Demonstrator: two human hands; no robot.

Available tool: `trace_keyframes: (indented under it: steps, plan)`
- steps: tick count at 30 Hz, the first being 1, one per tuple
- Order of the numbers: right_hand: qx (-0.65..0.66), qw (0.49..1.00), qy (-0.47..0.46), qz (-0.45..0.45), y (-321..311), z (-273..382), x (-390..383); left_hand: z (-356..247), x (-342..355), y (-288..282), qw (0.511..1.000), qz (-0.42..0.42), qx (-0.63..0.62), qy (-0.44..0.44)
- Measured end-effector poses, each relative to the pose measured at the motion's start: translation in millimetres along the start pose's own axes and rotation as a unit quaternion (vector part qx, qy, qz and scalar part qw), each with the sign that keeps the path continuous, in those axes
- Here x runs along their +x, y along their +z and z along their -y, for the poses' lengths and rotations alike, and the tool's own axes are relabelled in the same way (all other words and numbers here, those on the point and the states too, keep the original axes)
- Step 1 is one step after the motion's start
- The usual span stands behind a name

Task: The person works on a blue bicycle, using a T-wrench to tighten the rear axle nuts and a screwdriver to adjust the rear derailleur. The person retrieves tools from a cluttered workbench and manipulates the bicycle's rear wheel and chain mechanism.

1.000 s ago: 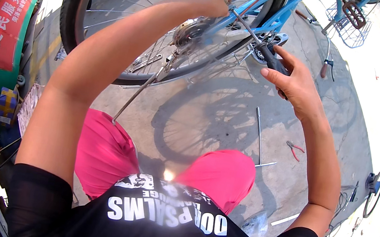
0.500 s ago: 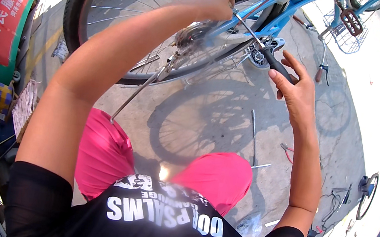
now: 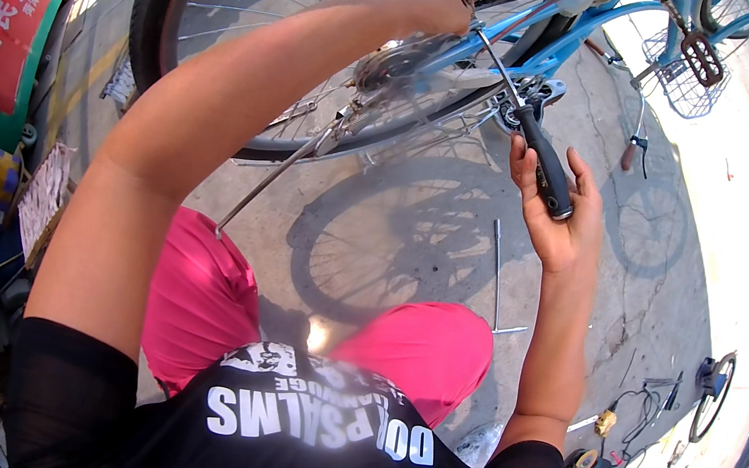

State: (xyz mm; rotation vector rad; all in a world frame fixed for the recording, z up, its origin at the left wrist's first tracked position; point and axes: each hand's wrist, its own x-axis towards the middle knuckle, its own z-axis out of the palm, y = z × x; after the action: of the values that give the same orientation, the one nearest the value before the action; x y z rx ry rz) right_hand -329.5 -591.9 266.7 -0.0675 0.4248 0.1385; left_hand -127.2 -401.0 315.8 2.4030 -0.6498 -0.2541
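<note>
A light-blue bicycle (image 3: 552, 53) is in front of me, its spoked wheel (image 3: 159, 66) on the left with a metal hub (image 3: 388, 71). Beside the frame tubes, my left hand (image 3: 443, 4) is closed; its curled fingers hide whatever they hold. A screwdriver (image 3: 546, 169) with a black handle slants from near those fingers down to my right hand (image 3: 560, 217). Its handle end rests against the right palm, loosely held between the thumb and raised fingers. The screwdriver's tip is near the left fingers, and its exact contact point is unclear.
A T-shaped wrench (image 3: 497, 276) lies on the concrete right of my knees. A metal rod (image 3: 274, 176) slants from the wheel toward my left knee. A second bicycle's wire basket (image 3: 687, 79) is at the far right. Cables (image 3: 639, 411) and tools lie lower right.
My right hand has moved lower and slightly left, now under the screwdriver handle. The screwdriver has tilted more steeply toward me. My left hand stays closed near the frame.
</note>
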Motion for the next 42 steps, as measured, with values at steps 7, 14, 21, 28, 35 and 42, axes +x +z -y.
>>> trace_keyframes:
  steps: [7,14,21,28,35,42]
  plan:
    - [-0.055,0.992,-0.112,0.020,6.8,-16.8,-10.5,-7.0,-5.7,-1.4,0.999,-0.032,0.015,-0.018]
    - [-0.514,0.849,-0.080,0.092,-15.2,20.7,-20.7,4.1,4.2,2.4,0.995,-0.061,0.083,0.014]
    - [-0.543,0.770,-0.336,-0.018,-4.6,-13.1,-24.8,-1.7,-1.5,1.6,0.998,-0.048,0.045,0.000]
    - [-0.641,0.634,-0.432,-0.002,-19.9,-9.1,-16.0,5.0,3.2,3.1,0.998,-0.047,0.035,0.018]
    - [-0.754,0.354,-0.552,-0.027,-6.2,-27.9,-21.3,9.4,3.3,3.5,0.996,-0.058,0.058,0.033]
    - [-0.346,0.935,-0.074,-0.020,-11.8,-5.8,-16.9,0.5,0.0,4.0,0.998,-0.047,0.047,0.008]
